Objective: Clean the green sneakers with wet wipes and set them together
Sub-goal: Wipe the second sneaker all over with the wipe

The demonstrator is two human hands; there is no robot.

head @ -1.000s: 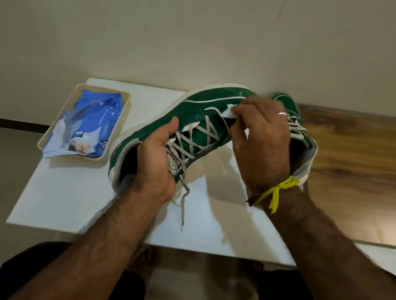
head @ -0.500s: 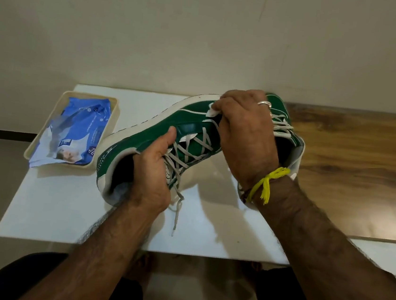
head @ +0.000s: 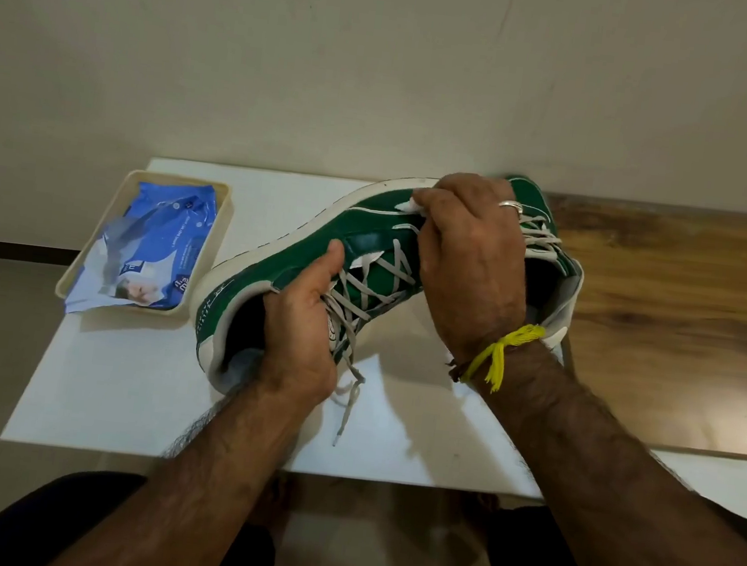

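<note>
I hold a green sneaker (head: 319, 248) with a white sole and grey laces tilted above the white board (head: 127, 385). My left hand (head: 301, 330) grips it at the collar, thumb on the side and fingers inside the opening. My right hand (head: 472, 257) presses a white wet wipe (head: 415, 204) against the upper near the toe; only a corner of the wipe shows past my fingers. The second green sneaker (head: 547, 256) stands on the board behind my right hand, largely hidden by it.
A beige tray (head: 225, 219) at the board's left holds a blue wet-wipe pack (head: 162, 240). A wooden tabletop (head: 683, 327) stretches to the right. A plain wall rises just behind. My knees are below the board's near edge.
My right hand with the wipe has slid from the lace area up toward the toe of the held sneaker. My left hand keeps its grip at the collar.
</note>
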